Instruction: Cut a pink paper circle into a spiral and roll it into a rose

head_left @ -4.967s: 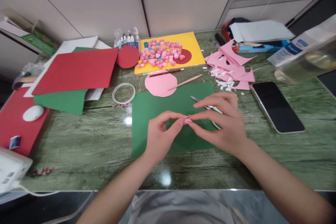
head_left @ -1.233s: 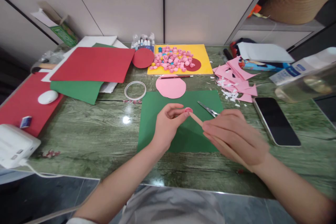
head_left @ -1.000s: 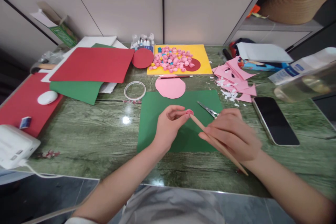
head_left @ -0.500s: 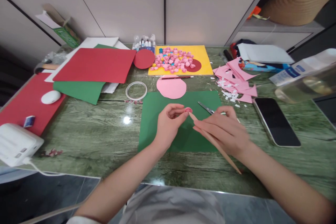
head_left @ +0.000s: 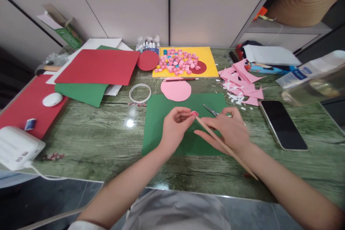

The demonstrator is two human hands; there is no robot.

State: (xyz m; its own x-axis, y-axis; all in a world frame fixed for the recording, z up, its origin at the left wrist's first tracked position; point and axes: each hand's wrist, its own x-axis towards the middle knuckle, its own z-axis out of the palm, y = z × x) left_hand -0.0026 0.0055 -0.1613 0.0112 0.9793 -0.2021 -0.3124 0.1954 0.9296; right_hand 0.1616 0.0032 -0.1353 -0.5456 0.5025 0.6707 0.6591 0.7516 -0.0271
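My left hand (head_left: 175, 127) pinches a small pink paper coil (head_left: 194, 114) between thumb and fingertips, above a green sheet (head_left: 159, 118) on the table. In my right hand (head_left: 229, 129) is a long, thin wooden stick (head_left: 229, 151); its tip touches or nearly touches the coil, and its other end slants down past my right wrist. Scissors (head_left: 210, 110) lie on the green sheet, partly hidden behind my right hand. Just beyond the sheet is a pink paper circle (head_left: 176, 90) with a dark pencil (head_left: 182, 79) across its top.
Many small pink rolls (head_left: 176, 61) lie on a yellow sheet (head_left: 207, 53). A tape roll (head_left: 139, 93) and red sheets (head_left: 99, 66) are at left, near a white charger (head_left: 20, 147). Pink scraps (head_left: 242, 79), a phone (head_left: 283, 125) and a bottle (head_left: 315, 86) are at right.
The thumb of my right hand has swung down away from the stick, and the stick's lower end has shifted right. My left hand, with the coil, has moved very slightly right.
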